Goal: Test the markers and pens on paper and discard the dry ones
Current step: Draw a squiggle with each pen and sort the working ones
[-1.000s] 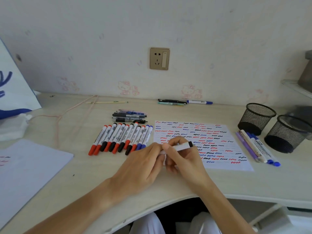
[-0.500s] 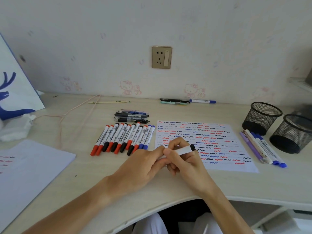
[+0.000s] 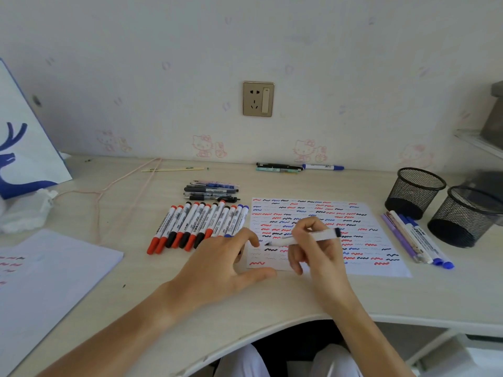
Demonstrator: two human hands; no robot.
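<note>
My right hand (image 3: 322, 258) grips a white marker (image 3: 319, 235) with a black end. It is uncapped, and its tip points left just above the test paper (image 3: 381, 270), which is covered in red, blue and black squiggles. My left hand (image 3: 217, 268) hovers at the paper's left edge with thumb and index finger spread; its lower fingers curl over a small dark piece, apparently the cap. A row of several capped red, black and blue markers (image 3: 198, 227) lies left of the paper, with a small pile of pens (image 3: 212, 190) behind it.
Two black mesh cups (image 3: 416, 191) (image 3: 468, 216) stand at the right, with several pens and markers (image 3: 416, 240) lying beside them. More pens (image 3: 280, 167) lie against the wall. A paper stack (image 3: 40, 281) and a white bag (image 3: 24, 148) are at the left.
My hands were together on the capped marker. They have now pulled apart: the left hand has moved left, and the right holds the uncapped marker over the paper.
</note>
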